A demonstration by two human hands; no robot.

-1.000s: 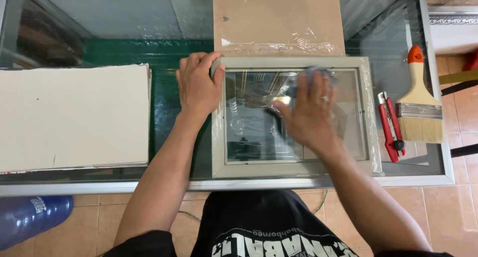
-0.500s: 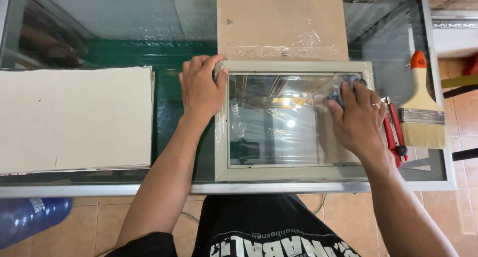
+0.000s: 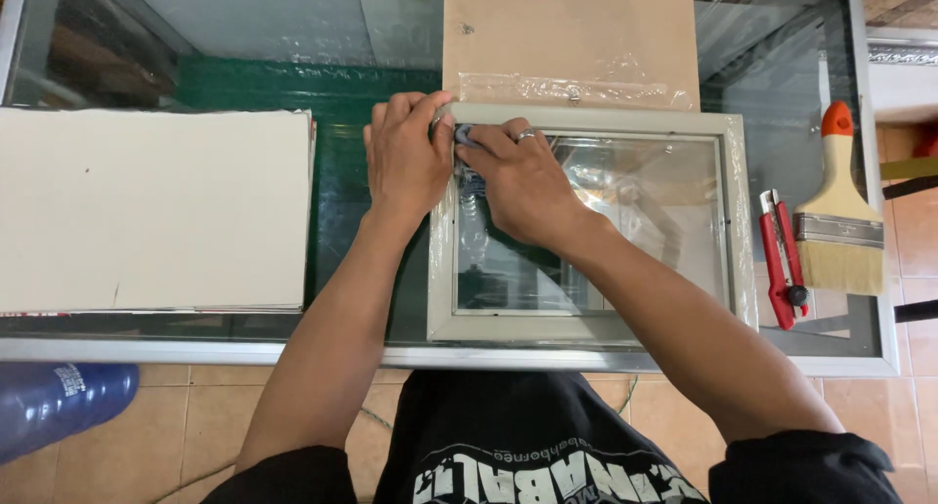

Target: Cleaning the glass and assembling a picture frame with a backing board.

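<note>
The frame is steadied at its upper left corner by the left hand, fingers flat; a blue cloth is pinched by the right hand against the glass there, whose wiping looks unfinished.

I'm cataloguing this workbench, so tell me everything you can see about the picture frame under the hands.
The picture frame is rectangular, with a pale grey-beige moulding that looks painted, around a clear glass pane. It lies flat on the glass-topped table, wrapped loosely in clear plastic film. A brown board lies just beyond its top edge. The left hand presses its top-left corner, while the right hand rubs a small bluish cloth on the glass there.
</note>
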